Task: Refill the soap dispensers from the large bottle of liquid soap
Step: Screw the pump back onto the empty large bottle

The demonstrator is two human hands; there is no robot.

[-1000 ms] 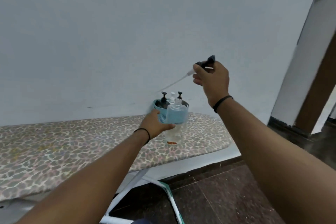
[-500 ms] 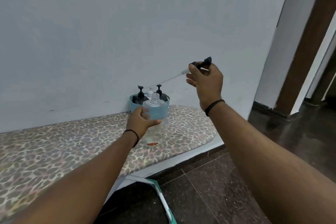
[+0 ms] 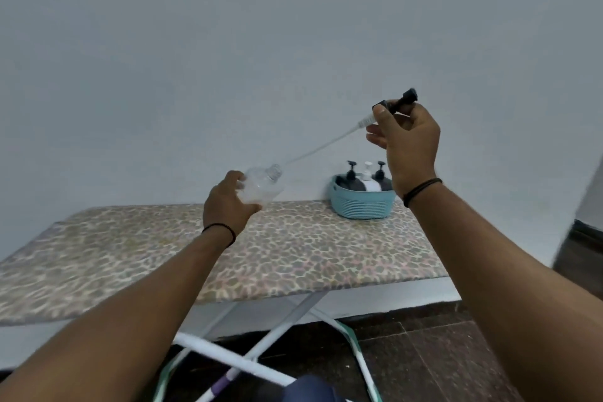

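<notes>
While the left hand (image 3: 228, 204) gripped a clear dispenser bottle (image 3: 261, 184) tilted toward the right above the leopard-print ironing board (image 3: 293, 254), the right hand (image 3: 408, 143) pinched the black pump head (image 3: 396, 103) between thumb and fingers, held up higher. The pump's pale dip tube (image 3: 323, 145) slanted down from it, its lower end at the bottle's open neck. Near the wall on the board sat a light blue basket (image 3: 362, 204) holding three pump dispensers (image 3: 367, 178), two dark and one white.
</notes>
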